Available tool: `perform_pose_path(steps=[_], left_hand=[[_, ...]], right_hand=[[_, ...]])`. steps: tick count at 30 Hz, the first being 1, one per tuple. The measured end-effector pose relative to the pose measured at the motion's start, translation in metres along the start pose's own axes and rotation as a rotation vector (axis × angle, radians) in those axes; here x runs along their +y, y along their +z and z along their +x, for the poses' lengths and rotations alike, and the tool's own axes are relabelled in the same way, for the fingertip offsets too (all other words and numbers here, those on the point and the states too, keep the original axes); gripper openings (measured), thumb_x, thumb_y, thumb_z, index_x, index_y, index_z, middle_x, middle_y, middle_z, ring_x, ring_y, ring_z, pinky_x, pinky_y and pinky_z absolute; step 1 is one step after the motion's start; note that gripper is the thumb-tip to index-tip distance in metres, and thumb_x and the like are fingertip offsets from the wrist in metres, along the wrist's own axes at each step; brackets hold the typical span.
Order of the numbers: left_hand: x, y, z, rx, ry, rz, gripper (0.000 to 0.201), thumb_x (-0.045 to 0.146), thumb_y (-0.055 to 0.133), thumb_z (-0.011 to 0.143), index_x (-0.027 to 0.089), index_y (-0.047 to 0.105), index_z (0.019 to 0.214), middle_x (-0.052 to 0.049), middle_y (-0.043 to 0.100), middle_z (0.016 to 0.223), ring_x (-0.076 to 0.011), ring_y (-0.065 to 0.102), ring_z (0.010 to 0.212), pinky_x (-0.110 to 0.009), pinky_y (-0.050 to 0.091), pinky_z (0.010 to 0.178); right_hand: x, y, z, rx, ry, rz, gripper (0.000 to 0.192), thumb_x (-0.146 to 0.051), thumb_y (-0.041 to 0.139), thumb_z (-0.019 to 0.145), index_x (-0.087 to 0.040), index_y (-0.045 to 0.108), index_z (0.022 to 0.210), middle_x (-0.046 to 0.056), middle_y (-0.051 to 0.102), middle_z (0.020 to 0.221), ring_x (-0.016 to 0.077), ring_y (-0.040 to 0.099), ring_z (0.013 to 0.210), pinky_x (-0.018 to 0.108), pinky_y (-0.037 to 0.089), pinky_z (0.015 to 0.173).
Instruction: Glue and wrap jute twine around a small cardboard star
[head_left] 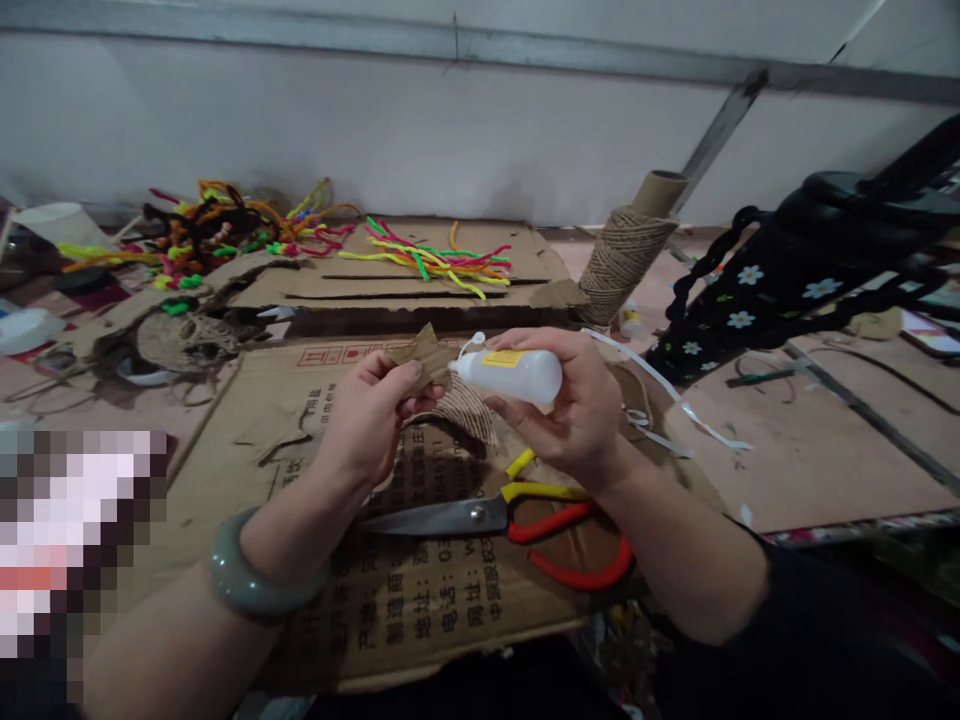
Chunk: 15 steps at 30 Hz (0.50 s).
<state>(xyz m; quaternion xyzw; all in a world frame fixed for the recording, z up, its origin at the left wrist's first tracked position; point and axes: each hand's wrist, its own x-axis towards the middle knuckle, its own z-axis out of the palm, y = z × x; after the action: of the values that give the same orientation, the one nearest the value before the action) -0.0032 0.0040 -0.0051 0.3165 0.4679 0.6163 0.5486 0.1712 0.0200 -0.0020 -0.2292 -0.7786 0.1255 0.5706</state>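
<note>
Between the fingers of my left hand (375, 410) is a small torn piece of brown cardboard (426, 352). My right hand (574, 405) is wrapped round a translucent white glue bottle (517, 375) with a yellow label and its cap flipped back. The bottle lies nearly level, its nozzle tip at the right edge of the cardboard piece; I cannot tell whether they touch. Under both hands, a twine-covered piece (469, 408) is partly hidden. Scissors (480, 514) with red and yellow handles rest on the printed cardboard sheet (300, 640) below my hands.
Coloured pipe cleaners (435, 258) lie on a cardboard piece at the back, with a tangled heap (225, 230) to their left. A twine cone (626, 250) stands back right. Beside it leans a black flowered cup (750, 290). A white strap (667, 385) curls on the right.
</note>
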Motion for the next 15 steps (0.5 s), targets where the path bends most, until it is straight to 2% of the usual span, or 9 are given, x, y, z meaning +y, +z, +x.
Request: perform_pose_path(steps=[3, 8, 15], left_hand=[[-0.0003, -0.0006, -0.0004, 0.001, 0.010, -0.002, 0.017, 0.019, 0.068, 0.066, 0.015, 0.053, 0.072, 0.002, 0.064, 0.063, -0.0075, 0.060, 0.049, -0.017, 0.047, 0.050], [-0.0001, -0.0010, -0.0007, 0.005, 0.014, 0.005, 0.017, 0.019, 0.068, 0.066, 0.015, 0.053, 0.070, 0.001, 0.066, 0.065, -0.0083, 0.061, 0.051, -0.018, 0.048, 0.052], [0.0011, 0.0001, -0.0031, -0.026, -0.012, 0.009, 0.018, 0.021, 0.069, 0.066, 0.016, 0.053, 0.070, 0.000, 0.065, 0.064, -0.0093, 0.062, 0.053, -0.019, 0.048, 0.052]], right_hand=[[0.0008, -0.0008, 0.0000, 0.019, 0.027, 0.044, 0.045, -0.024, 0.071, 0.070, -0.026, 0.048, 0.109, 0.004, 0.062, 0.103, 0.0191, 0.063, 0.095, 0.038, 0.053, 0.082], [0.0051, -0.0012, -0.0001, 0.137, 0.100, 0.086, 0.045, -0.021, 0.071, 0.070, -0.027, 0.049, 0.109, 0.003, 0.060, 0.103, 0.0205, 0.060, 0.096, 0.044, 0.051, 0.085], [0.0038, 0.0022, -0.0017, 0.108, 0.094, 0.079, 0.045, -0.022, 0.071, 0.070, -0.027, 0.049, 0.109, 0.003, 0.061, 0.104, 0.0200, 0.061, 0.095, 0.041, 0.052, 0.083]])
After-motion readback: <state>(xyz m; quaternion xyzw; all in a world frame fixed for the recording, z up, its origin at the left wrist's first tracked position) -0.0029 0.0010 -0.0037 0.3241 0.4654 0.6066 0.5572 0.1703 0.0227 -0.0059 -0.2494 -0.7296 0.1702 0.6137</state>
